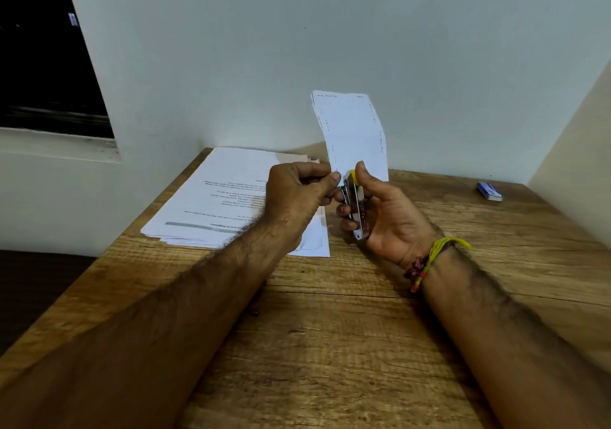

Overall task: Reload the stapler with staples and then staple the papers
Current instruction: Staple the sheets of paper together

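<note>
A wooden table (330, 346) with a coarse, streaked grain fills the lower view, pushed into a corner of pale painted walls (231, 48). At upper left a dark window (43, 65) sits above a white sill (56, 144).

Above the table's middle, the right hand (386, 217) holds a small metal stapler (355, 207) with a yellow tip, its fingers curled round the body and the thumb lying along the top. The left hand (297, 194) pinches the lower edge of a narrow sheaf of papers (353, 134) that stands upright, its bottom corner meeting the stapler's front end. Dashed print runs down both long edges of the sheaf, too small to read.

Behind the left hand a loose stack of printed sheets (224, 197) lies flat on the table near the wall; it carries lines of text and a grey heading bar, facing away and not legible. A small blue-and-white staple box (489, 191) lies well apart at the far right of the table; its label cannot be read. Yellow and red threads (429, 260) circle the right wrist.
</note>
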